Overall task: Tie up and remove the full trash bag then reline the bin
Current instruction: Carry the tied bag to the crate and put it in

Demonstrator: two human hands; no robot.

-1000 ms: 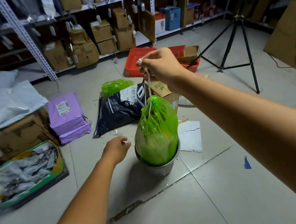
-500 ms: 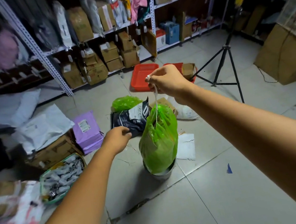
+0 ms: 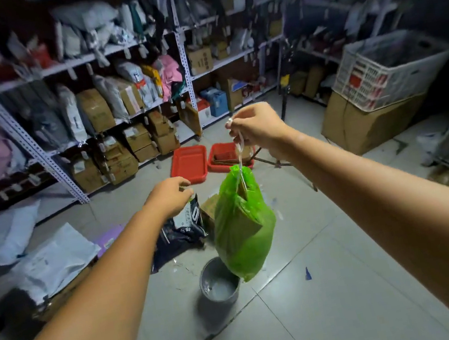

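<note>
**Near field, lower centre.** The grey metal bin stands upright on the tiled floor. It has no liner, and only its pale inner base is visible.

**Task object.** The green trash bag hangs in the air at centre frame, out of the bin. Its lowest point overlaps the bin's right rim in the picture. The mouth is gathered shut on a thin white drawstring. A flat brown sheet, probably cardboard, shows through the film.

**Handling (judgement).**
- The load appears light, since a pinch on the cord carries it.
- The film is soft and slack and will swing.
- The stiff brown corner could pierce the film if squeezed.
- The best hold is the drawstring above the neck, with a palm under the base if it sags.

**Hands.** The right hand, centre right, is closed around the drawstring. The left hand, centre left, has its fingers loosely curled with nothing visible in them.

**Middle field.** A dark printed pouch lies on the floor below the left hand. Beyond it are two red trays. The left tray looks bare, and the right holds brown flat pieces.

**Far field.** Shelving packed with parcels and cartons fills the upper left. At upper right, a white lattice crate sits on a cardboard box, and its contents are unclear.
</note>
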